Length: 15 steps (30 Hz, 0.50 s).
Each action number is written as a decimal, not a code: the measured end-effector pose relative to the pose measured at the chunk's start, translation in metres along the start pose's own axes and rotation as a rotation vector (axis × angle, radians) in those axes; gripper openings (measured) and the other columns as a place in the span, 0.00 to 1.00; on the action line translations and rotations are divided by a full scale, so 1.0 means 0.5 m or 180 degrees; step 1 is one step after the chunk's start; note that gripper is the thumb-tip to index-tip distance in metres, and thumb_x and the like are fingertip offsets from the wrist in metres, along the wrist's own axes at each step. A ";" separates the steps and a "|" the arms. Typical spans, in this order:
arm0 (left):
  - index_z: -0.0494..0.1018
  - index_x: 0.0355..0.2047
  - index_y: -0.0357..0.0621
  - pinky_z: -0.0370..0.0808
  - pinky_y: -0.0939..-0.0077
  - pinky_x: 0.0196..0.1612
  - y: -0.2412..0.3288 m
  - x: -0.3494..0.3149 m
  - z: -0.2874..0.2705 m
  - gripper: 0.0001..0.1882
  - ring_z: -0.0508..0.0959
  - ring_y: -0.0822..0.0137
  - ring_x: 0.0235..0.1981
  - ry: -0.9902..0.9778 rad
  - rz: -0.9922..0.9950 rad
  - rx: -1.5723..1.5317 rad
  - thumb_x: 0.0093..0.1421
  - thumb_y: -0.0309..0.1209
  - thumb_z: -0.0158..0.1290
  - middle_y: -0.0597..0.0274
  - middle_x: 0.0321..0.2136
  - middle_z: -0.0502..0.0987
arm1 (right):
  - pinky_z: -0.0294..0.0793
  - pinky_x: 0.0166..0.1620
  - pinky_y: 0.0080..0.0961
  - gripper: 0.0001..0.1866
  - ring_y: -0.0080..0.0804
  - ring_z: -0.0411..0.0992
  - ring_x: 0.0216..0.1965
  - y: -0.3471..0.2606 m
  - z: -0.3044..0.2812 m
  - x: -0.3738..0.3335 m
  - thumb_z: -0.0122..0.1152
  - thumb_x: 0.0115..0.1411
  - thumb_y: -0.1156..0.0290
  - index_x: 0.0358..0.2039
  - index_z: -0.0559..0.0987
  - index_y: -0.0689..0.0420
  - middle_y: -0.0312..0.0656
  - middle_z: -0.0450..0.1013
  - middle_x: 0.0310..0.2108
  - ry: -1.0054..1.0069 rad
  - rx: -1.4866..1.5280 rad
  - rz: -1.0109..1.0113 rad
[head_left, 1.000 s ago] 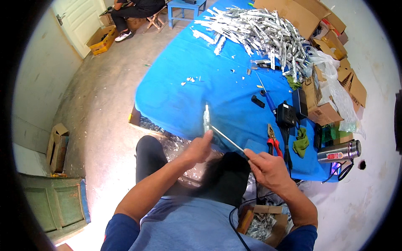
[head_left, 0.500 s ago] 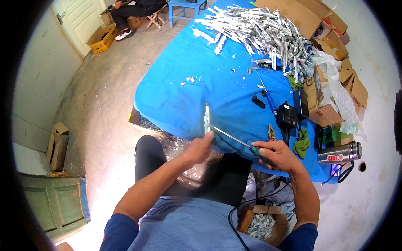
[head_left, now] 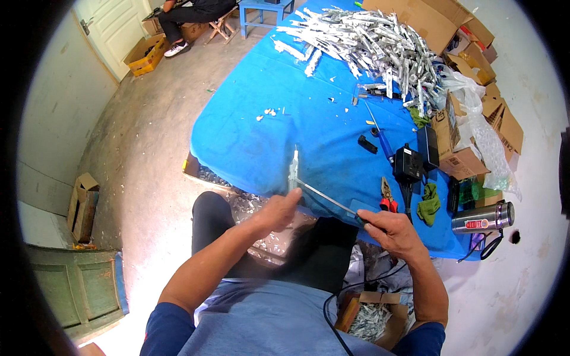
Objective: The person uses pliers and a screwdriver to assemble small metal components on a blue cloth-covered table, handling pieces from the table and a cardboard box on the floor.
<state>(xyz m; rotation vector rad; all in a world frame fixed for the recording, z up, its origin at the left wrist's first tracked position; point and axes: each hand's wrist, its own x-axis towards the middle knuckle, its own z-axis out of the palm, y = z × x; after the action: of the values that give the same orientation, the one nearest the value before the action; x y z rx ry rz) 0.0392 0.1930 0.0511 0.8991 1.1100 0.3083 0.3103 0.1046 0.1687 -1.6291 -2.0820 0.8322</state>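
Observation:
My left hand (head_left: 280, 210) is closed round the lower end of a slim whitish, pointed piece (head_left: 294, 166), held upright by the near edge of the blue-covered table (head_left: 237, 130). What the piece exactly is, I cannot make out. In my right hand (head_left: 389, 230) is a screwdriver (head_left: 328, 197), its dark green handle mostly hidden by the fingers. The long metal shaft slants up to the left, and its tip meets the side of the piece just above my left thumb. A large pile of similar slim white and grey pieces (head_left: 374, 47) covers the table's far end.
Right of my hands lie red-handled pliers (head_left: 388, 199), a black adapter (head_left: 408, 163), a blue-handled screwdriver (head_left: 385, 145) and a green cloth (head_left: 428, 204). A steel flask (head_left: 482, 218) lies at the right edge. Below stands a box of scraps (head_left: 371, 320). Another person (head_left: 193, 18) sits far left.
My right hand has shifted slightly left and down, uncovering the pliers' red handles. The screwdriver's tip stays against the piece, and my left hand has barely moved.

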 end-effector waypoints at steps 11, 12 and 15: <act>0.50 0.13 0.58 0.42 0.80 0.15 0.012 -0.010 -0.006 0.31 0.45 0.79 0.11 -0.0429 -0.0099 -0.0417 0.64 0.62 0.40 0.78 0.12 0.47 | 0.72 0.36 0.27 0.18 0.30 0.72 0.28 -0.007 -0.061 0.063 0.59 0.60 0.68 0.52 0.77 0.53 0.43 0.75 0.26 -0.0638 0.0352 0.0343; 0.50 0.13 0.58 0.42 0.80 0.15 0.010 -0.008 -0.007 0.31 0.45 0.79 0.11 -0.0387 -0.0104 -0.0402 0.64 0.62 0.40 0.78 0.12 0.47 | 0.72 0.36 0.27 0.19 0.27 0.71 0.28 -0.007 -0.065 0.069 0.59 0.60 0.68 0.52 0.76 0.52 0.42 0.75 0.26 -0.0735 0.0485 0.0537; 0.50 0.12 0.58 0.42 0.80 0.15 0.004 -0.009 -0.019 0.31 0.45 0.79 0.11 -0.0439 -0.0073 -0.0382 0.64 0.62 0.41 0.78 0.11 0.47 | 0.69 0.27 0.21 0.18 0.20 0.65 0.21 -0.004 -0.071 0.082 0.56 0.63 0.65 0.53 0.77 0.54 0.37 0.74 0.24 -0.1003 0.1061 0.1139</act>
<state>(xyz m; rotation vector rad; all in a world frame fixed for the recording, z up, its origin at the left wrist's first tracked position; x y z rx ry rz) 0.0293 0.1959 0.0544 0.7888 0.9637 0.2867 0.3200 0.1515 0.1941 -1.7915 -1.7265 1.5519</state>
